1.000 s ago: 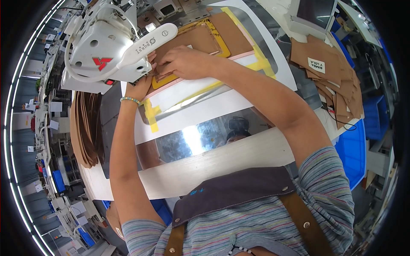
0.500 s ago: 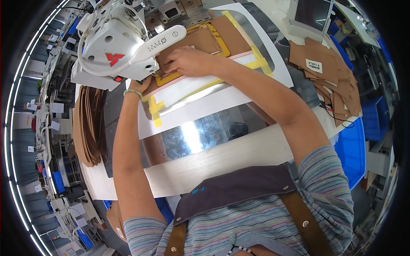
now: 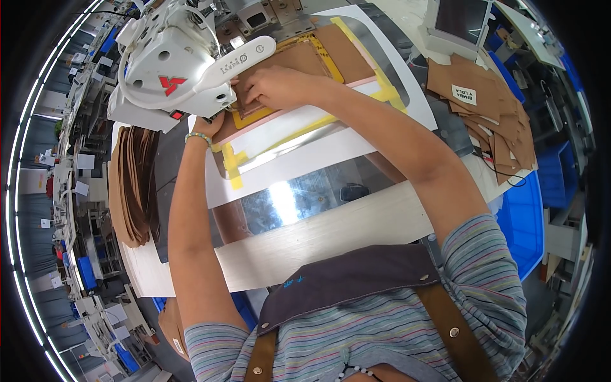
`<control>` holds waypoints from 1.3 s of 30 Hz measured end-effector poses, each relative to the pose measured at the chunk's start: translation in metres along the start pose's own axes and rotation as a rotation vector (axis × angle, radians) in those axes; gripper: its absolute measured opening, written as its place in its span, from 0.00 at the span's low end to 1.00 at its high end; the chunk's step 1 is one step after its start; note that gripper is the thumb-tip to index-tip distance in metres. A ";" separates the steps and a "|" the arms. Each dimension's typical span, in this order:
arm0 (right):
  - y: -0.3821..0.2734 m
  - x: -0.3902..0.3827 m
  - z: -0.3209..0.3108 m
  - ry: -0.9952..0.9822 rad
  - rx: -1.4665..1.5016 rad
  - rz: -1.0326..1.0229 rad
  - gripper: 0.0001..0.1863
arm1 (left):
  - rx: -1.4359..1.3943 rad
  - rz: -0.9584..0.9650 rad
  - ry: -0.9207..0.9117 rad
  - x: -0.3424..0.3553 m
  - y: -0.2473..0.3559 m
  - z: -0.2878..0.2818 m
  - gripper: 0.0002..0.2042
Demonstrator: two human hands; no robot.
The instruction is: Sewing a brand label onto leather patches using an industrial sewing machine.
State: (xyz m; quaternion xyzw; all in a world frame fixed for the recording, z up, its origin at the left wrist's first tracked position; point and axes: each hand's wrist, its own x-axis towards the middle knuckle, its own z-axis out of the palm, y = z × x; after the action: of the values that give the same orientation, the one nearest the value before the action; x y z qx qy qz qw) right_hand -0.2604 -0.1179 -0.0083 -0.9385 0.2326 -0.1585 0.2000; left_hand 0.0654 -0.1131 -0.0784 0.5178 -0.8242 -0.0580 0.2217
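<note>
A white sewing machine head stands at upper left over a brown sheet framed by a yellow template, taped on a white board. My right hand rests on the brown piece within the template, under the machine's arm, fingers bent and slightly apart, holding nothing visible. My left hand, with a bead bracelet at the wrist, reaches beneath the machine head at the template's left side; its fingers are mostly hidden.
A stack of long brown pieces lies left; a loose pile of brown pieces with pale labels lies right. A screen stands at back right, blue bins sit beside the table, and rows of workstations fill the far left.
Since a second ago, the machine and board appear slightly higher and further right in view, as does my left wrist. Both hands remain at the template, with little finger movement visible.
</note>
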 end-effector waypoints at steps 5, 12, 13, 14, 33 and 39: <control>0.020 -0.013 0.017 0.172 -0.316 0.054 0.22 | -0.137 -0.033 0.039 0.009 0.055 0.004 0.12; 0.009 -0.016 0.009 0.096 -0.278 0.034 0.23 | -0.325 -0.337 0.172 -0.015 0.069 -0.010 0.13; 0.009 -0.017 0.010 0.095 -0.277 0.031 0.23 | -0.408 -0.415 0.202 -0.021 0.077 -0.015 0.13; 0.008 -0.019 0.010 0.103 -0.256 0.003 0.22 | -0.407 -0.417 0.203 -0.026 0.074 -0.016 0.13; -0.015 -0.050 0.007 0.057 -0.116 -0.221 0.20 | -0.220 -0.079 0.083 -0.085 0.157 -0.059 0.11; -0.021 -0.121 -0.058 -0.083 -0.544 0.167 0.18 | -0.074 0.077 0.034 -0.080 0.187 -0.061 0.12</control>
State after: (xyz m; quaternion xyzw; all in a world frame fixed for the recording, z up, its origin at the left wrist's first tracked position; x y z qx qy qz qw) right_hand -0.3775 -0.0581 0.0269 -0.9409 0.3348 -0.0348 -0.0373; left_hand -0.0347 0.0509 0.0124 0.4780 -0.8370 -0.0711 0.2565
